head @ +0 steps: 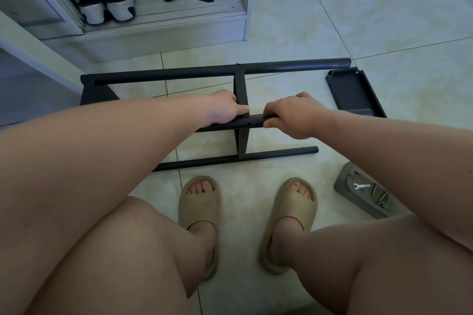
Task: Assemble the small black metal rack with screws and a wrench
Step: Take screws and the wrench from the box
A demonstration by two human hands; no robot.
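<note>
Fingers of the left hand point(225, 110) and the right hand point(294, 116) curl round a short round black metal tube point(252, 121), gripping it on either side of the flat black crossbar point(240, 89) of the half-built small black metal rack point(217, 72). The rack lies on the pale tiled floor point(332, 20), just beyond the sandalled feet. A small hole in the tube shows between the hands, so the step looks like seating this tube against the crossbar. The next move probably calls for a screw through that hole. The silver screws point(381, 198) and small silver wrench point(362, 186) lie in a grey tray point(342, 185) towards the floor's right side, so one hand must let go while the other steadies the tube.
</note>
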